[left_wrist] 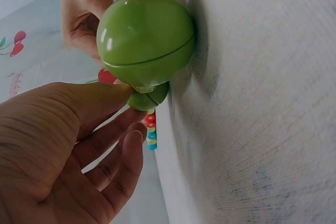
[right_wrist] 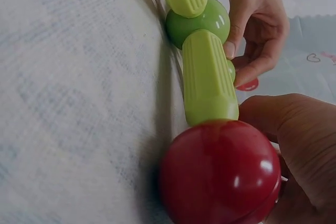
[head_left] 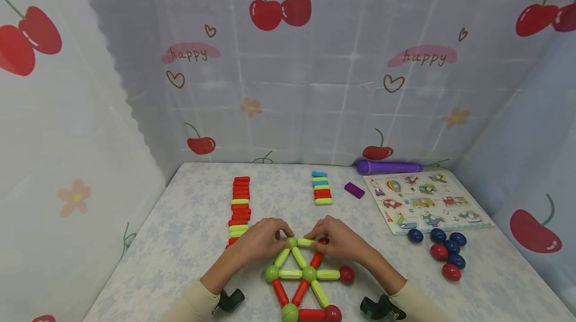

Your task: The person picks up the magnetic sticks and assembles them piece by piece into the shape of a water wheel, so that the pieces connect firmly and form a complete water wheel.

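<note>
From the head camera, the left hand (head_left: 260, 238) pinches the top green ball (head_left: 291, 242) of a flat rod-and-ball frame (head_left: 302, 280) lying on the table (head_left: 180, 242), while the right hand (head_left: 338, 240) pinches the far end of a short lime rod (head_left: 306, 242) running from that ball toward a red ball (head_left: 323, 241) half hidden under its fingers. I judge the weak point to be that top joint: if either hand pulls sideways or lifts, the rod could part from a ball, or the lower triangles could skew and drag across the cloth. The loose blue and red balls (head_left: 443, 254) beside the puzzle board (head_left: 425, 202) sit near the right forearm and could be knocked into rolling. The frame's bottom edge is cut off by the picture. In the left wrist view a big green ball (left_wrist: 145, 38) fills the foreground; the left thumb (left_wrist: 89, 103) presses a smaller-looking green ball (left_wrist: 148, 97) behind it, fingers loosely curled beneath, and the rod itself is hidden. In the right wrist view a red ball (right_wrist: 220, 174) and lime rod (right_wrist: 207, 77) block most of the hand's own grip; only the side of the right hand (right_wrist: 296, 145) shows, so what its fingertips pinch cannot be made out here.
</note>
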Demonstrator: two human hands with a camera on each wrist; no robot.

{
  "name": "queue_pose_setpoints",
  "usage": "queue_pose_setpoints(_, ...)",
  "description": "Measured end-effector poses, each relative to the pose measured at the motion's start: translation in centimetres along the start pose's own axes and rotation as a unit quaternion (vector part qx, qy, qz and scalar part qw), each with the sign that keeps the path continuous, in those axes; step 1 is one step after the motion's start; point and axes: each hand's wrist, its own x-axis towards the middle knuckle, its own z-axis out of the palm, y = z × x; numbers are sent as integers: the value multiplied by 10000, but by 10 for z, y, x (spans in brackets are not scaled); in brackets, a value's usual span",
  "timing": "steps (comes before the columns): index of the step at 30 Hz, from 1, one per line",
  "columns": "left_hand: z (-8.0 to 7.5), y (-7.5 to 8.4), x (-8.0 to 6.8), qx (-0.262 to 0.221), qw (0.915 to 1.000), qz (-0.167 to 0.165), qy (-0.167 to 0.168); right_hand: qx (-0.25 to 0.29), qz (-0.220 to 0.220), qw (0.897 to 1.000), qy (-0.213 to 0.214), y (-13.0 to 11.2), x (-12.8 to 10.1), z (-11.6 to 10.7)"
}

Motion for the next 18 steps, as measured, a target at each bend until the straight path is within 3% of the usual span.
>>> queue_pose_setpoints(9, -2, -3, -2, 23, 9990, 406, -166, 17, -142, 9998, 171, 0, 0, -3)
queue_pose_setpoints(12, -4, -3, -3, 55, 9992, 376, -114, 66, -350, 9991, 211, 1, -3, -12)
queue_pose_setpoints(15, -5, -3, -4, 149, 9996, 219, -11, 220, -516, 9984, -53, 2, -7, -23)
queue_pose_setpoints(18, -4, -4, -5, 298, 9995, -22, 99, 321, -404, 9970, -576, 4, -11, -33)
